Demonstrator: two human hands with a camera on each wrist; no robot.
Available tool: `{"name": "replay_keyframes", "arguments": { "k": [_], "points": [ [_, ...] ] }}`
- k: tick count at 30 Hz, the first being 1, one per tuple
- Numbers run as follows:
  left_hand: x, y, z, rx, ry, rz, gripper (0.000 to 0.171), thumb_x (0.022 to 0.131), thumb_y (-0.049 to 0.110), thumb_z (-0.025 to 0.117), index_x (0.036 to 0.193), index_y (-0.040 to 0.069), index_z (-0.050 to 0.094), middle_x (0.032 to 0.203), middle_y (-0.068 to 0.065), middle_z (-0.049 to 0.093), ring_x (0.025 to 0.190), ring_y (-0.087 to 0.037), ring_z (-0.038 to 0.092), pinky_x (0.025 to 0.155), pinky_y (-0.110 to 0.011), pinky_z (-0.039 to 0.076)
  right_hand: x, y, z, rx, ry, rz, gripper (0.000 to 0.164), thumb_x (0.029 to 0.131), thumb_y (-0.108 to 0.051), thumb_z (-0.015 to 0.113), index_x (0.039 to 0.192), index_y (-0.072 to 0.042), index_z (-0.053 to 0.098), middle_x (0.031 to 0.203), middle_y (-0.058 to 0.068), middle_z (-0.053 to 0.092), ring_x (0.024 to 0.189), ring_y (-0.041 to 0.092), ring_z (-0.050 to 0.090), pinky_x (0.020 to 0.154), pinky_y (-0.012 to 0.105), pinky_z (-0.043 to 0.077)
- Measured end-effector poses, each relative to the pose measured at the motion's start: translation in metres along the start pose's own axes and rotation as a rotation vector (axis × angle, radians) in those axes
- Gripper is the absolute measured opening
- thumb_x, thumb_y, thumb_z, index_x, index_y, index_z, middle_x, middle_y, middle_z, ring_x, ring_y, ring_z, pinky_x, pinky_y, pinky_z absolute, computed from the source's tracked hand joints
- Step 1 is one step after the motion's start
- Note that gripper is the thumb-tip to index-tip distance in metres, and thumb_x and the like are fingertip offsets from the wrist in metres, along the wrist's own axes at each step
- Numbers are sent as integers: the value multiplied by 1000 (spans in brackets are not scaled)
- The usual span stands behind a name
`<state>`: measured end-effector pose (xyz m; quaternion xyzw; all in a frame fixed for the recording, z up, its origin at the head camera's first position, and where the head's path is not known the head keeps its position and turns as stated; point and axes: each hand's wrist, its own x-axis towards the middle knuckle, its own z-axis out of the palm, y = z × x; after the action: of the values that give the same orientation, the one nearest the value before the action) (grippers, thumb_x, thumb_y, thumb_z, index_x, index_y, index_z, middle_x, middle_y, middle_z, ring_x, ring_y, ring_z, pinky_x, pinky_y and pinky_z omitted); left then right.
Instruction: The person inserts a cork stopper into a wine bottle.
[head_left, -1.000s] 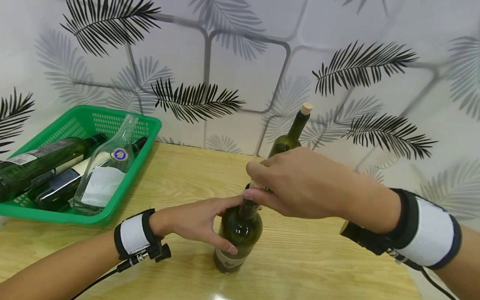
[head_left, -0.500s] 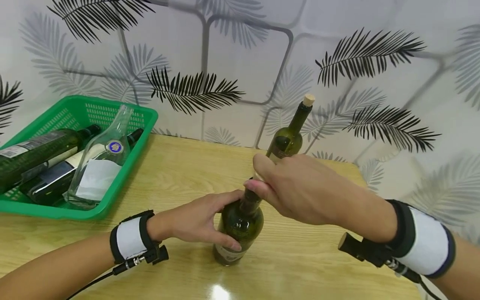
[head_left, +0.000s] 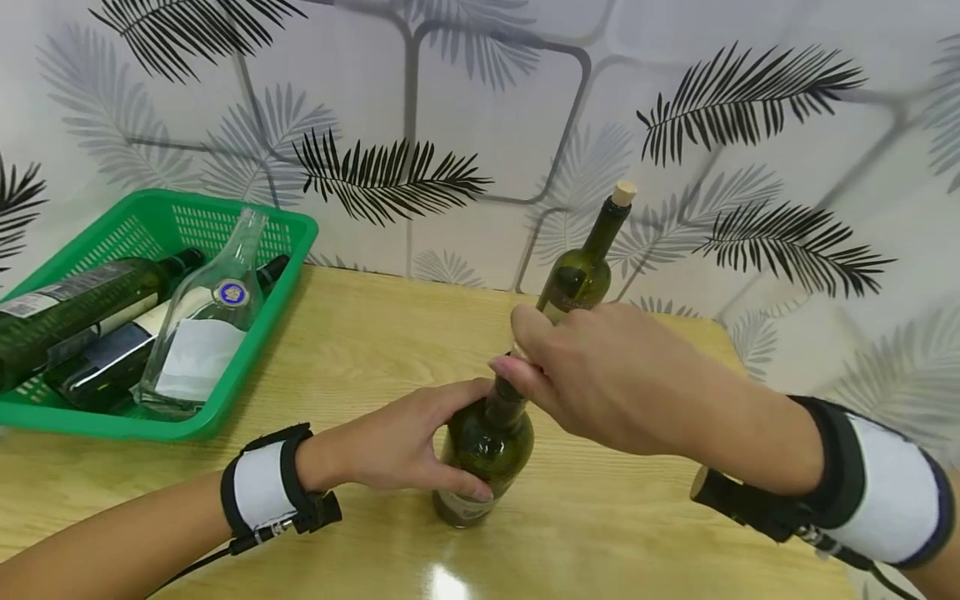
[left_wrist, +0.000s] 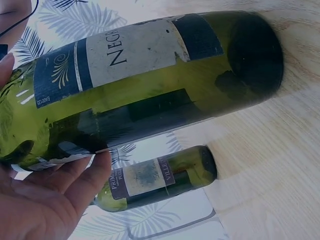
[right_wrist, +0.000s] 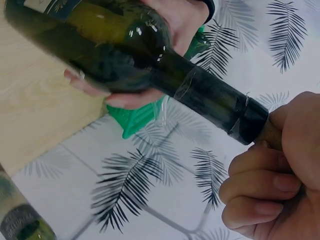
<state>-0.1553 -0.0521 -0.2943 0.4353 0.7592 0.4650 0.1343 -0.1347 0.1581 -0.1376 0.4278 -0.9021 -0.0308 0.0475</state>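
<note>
A dark green wine bottle (head_left: 491, 454) stands on the table, its label reading in part "NEGR" in the left wrist view. My left hand (head_left: 397, 437) holds it round the shoulder, thumb on the near side and fingers behind. At the bottle's mouth, my right hand (head_left: 600, 375) pinches a cork (right_wrist: 271, 135) between thumb and curled forefinger. Most of that cork is hidden by the fingers; how deep it sits in the neck I cannot tell. Behind the right hand stands a second green wine bottle (head_left: 579, 279), with a pale cork (head_left: 624, 193) in its top.
On the left of the wooden table (head_left: 360, 333) is a green plastic basket (head_left: 217, 408). Inside lie a clear glass bottle (head_left: 240, 267) and dark green bottles (head_left: 120, 283). A leaf-patterned wall (head_left: 480, 108) rises behind the table.
My right hand sits a little lower against the background, and more of the second bottle shows behind it. Both hands keep their holds. The head view has shifted slightly.
</note>
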Motion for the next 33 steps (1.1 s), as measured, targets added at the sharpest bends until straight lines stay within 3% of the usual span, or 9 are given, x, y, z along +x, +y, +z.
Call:
{"name": "replay_keyframes", "arguments": {
  "k": [5, 9, 13, 20, 27, 33],
  "points": [
    [-1, 1, -2, 37, 9, -17, 90, 83, 42, 82, 154, 29, 28, 147, 11, 45, 133, -8, 47, 111, -35, 41, -2, 2, -2, -6, 13, -11, 28, 106, -35, 51, 88, -14, 44, 55, -7, 41, 41, 9, 37, 41, 25, 33],
    [-7, 0, 3, 61, 83, -55, 95, 82, 46, 82, 154, 32, 22, 153, 9, 33, 135, -15, 44, 106, -39, 46, -7, 8, 0, 32, 47, -48, 26, 101, -38, 59, 104, -14, 51, 77, -9, 62, 51, 8, 50, 47, 26, 43],
    [-10, 2, 7, 98, 174, -40, 88, 81, 41, 85, 150, 27, 32, 147, 8, 38, 131, -12, 47, 98, -38, 52, -9, 13, 4, 90, 81, -120, 35, 99, -34, 65, 125, -15, 54, 109, -7, 66, 66, 8, 61, 59, 28, 52],
    [-7, 10, 13, 139, 262, -7, 79, 81, 40, 84, 144, 19, 41, 138, 8, 47, 122, -8, 52, 97, -34, 50, -5, 17, 12, 163, 170, -197, 40, 95, -26, 72, 129, -11, 57, 116, -1, 65, 72, 7, 65, 63, 26, 54],
    [2, 5, 4, 160, 312, -45, 78, 82, 32, 85, 145, 13, 44, 138, -1, 51, 124, -15, 55, 96, -38, 54, -10, 30, 16, 108, 225, -115, 70, 94, -35, 72, 150, -9, 40, 118, 5, 65, 80, 13, 68, 65, 34, 56],
    [19, -11, -13, 131, 380, -118, 80, 84, 27, 84, 150, 10, 42, 143, -9, 48, 131, -26, 51, 99, -45, 52, -29, 60, 36, 81, 305, 56, 56, 92, -30, 73, 138, -4, 54, 120, 13, 65, 100, 27, 67, 76, 48, 56]
  ]
}}
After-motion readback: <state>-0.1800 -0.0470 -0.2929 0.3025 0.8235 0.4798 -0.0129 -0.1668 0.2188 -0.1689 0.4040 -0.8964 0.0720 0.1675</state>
